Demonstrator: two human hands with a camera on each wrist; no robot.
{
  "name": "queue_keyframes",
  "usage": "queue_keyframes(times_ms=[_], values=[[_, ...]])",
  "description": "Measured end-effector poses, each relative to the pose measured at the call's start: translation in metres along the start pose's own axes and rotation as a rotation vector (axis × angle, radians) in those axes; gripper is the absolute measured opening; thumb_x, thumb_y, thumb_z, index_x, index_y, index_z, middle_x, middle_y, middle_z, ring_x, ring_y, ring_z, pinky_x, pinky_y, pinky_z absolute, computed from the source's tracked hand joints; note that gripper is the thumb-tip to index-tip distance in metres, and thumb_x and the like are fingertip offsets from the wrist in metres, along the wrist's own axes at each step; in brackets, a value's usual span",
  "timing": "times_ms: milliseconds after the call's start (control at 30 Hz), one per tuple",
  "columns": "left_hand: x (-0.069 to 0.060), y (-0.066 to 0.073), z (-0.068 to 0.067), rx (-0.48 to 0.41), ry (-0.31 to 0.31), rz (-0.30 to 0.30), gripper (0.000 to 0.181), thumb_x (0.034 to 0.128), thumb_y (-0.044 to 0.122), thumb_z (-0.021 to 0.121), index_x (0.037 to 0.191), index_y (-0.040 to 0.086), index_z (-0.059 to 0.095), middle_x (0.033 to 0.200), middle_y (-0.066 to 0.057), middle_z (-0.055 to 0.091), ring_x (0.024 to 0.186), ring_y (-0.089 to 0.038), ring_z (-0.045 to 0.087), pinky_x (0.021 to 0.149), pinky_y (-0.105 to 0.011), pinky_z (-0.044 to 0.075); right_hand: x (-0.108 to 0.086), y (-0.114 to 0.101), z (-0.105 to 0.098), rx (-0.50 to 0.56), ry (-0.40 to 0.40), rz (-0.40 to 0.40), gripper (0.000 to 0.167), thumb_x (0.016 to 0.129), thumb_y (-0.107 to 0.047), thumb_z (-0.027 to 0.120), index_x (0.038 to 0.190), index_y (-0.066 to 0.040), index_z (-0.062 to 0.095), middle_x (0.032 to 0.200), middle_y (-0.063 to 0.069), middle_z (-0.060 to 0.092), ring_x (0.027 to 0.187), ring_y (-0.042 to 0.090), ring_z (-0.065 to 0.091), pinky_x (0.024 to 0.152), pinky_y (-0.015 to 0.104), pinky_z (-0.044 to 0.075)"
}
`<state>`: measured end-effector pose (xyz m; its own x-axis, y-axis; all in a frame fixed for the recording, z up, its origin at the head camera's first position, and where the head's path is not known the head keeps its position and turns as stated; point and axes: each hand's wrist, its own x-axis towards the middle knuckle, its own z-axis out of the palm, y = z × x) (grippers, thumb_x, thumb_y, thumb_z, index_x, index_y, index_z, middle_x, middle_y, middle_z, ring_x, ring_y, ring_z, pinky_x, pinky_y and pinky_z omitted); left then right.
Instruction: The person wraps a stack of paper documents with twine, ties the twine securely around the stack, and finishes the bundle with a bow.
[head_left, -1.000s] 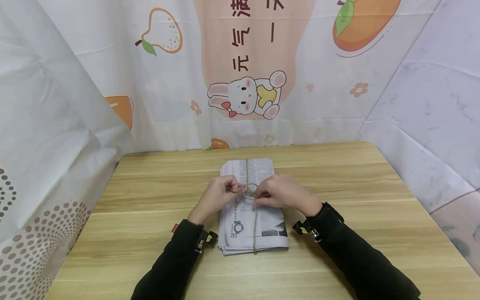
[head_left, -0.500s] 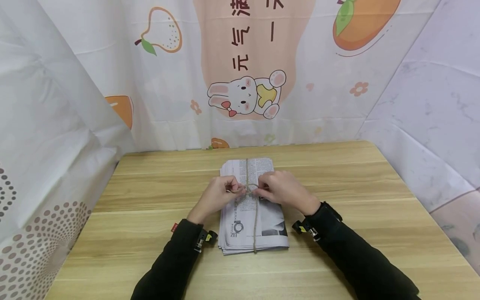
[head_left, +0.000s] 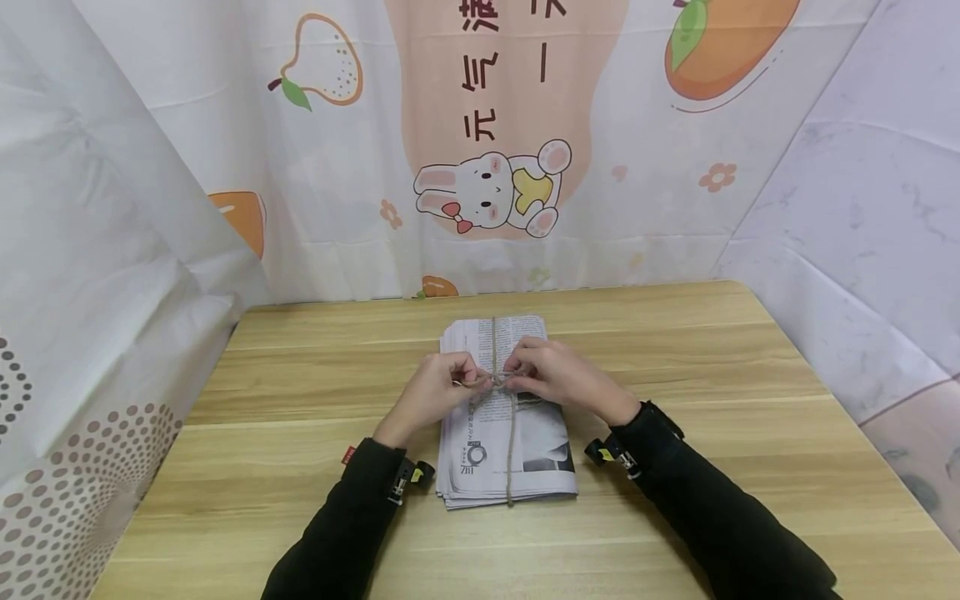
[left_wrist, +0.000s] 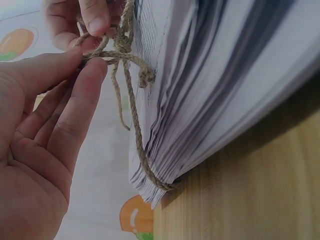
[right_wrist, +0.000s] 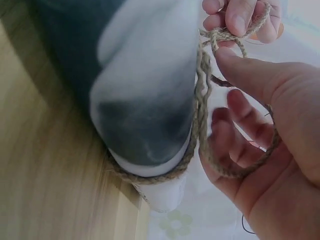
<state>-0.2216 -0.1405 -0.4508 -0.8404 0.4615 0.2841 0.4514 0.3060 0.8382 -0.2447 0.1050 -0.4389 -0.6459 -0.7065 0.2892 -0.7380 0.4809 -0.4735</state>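
Observation:
A folded stack of newspapers (head_left: 536, 433) lies on the table, with brown twine (head_left: 512, 454) running lengthwise over it. My left hand (head_left: 438, 387) pinches a twine strand at the knot (left_wrist: 121, 42), between thumb and forefinger. From the other side, my right hand (head_left: 562, 379) works at the same knot. Its thumb (right_wrist: 232, 60) presses on the twine there, while a twine loop (right_wrist: 240, 172) hangs across its bent fingers. A short frayed end (left_wrist: 145, 77) sticks out beside the knot in the left wrist view. Parts of the crossing strands are hidden by the fingers.
The wooden table (head_left: 315, 500) extends around the stack on all sides. A printed curtain (head_left: 322, 183) hangs behind its far edge, with white sheeting (head_left: 120, 250) on the left and marbled sheeting (head_left: 862, 225) on the right.
My right hand has moved slightly up and left, its fingers coming in over the knot. The twine loop at its fingers has shifted. My left hand keeps its pinch in place.

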Motion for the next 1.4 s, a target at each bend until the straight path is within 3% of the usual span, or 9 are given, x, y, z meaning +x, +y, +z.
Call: queue_keyframes(times_ms=[300,633,833,1067,1400], values=[[0.0001,-0.0025,-0.0014,0.012,-0.006,0.008,0.035,0.0897,0.007,0.078,0.071,0.012,0.049,0.081,0.002,0.066,0.082,-0.012,0.068,0.074,-0.029,0.057,0.0016,0.0005,0.0034,0.154,-0.026,0.085,0.005,0.096,-0.015,0.072,0.1,-0.013,0.07,0.09,-0.009,0.07,0.077,0.004,0.062,0.066,0.025,0.053],[-0.0002,-0.0043,-0.0029,0.021,0.003,0.019,0.035,0.0897,0.008,0.078,0.071,0.013,0.049,0.079,0.003,0.065,0.085,-0.01,0.069,0.074,-0.029,0.057,0.0034,0.0004,0.0045,0.214,-0.055,0.117,0.006,0.102,-0.015,0.064,0.104,-0.011,0.067,0.092,-0.007,0.067,0.08,0.007,0.06,0.07,0.027,0.051],[-0.0007,-0.0043,-0.003,0.031,0.009,-0.001,0.034,0.0896,0.009,0.079,0.072,0.014,0.05,0.077,0.003,0.062,0.081,-0.01,0.066,0.075,-0.029,0.057,0.0029,-0.0003,0.0031,0.289,-0.098,0.13,0.009,0.103,-0.011,0.06,0.108,-0.006,0.066,0.097,-0.003,0.069,0.086,0.009,0.063,0.076,0.029,0.053],[0.0004,-0.0047,-0.0025,0.027,-0.004,-0.01,0.035,0.0898,0.008,0.078,0.071,0.013,0.049,0.08,0.003,0.066,0.086,-0.01,0.07,0.074,-0.03,0.057,0.0019,-0.0014,0.0011,0.401,-0.162,0.229,0.013,0.104,-0.009,0.057,0.11,-0.005,0.068,0.101,0.002,0.068,0.089,0.014,0.059,0.08,0.028,0.049],[-0.0002,-0.0056,-0.0016,0.029,-0.003,-0.008,0.034,0.0896,0.007,0.078,0.072,0.013,0.05,0.08,0.002,0.065,0.081,-0.011,0.068,0.075,-0.029,0.057,0.0006,0.0012,0.0008,0.544,-0.167,0.281,0.021,0.101,-0.007,0.062,0.119,0.002,0.067,0.113,0.012,0.07,0.102,0.017,0.063,0.089,0.028,0.051]])
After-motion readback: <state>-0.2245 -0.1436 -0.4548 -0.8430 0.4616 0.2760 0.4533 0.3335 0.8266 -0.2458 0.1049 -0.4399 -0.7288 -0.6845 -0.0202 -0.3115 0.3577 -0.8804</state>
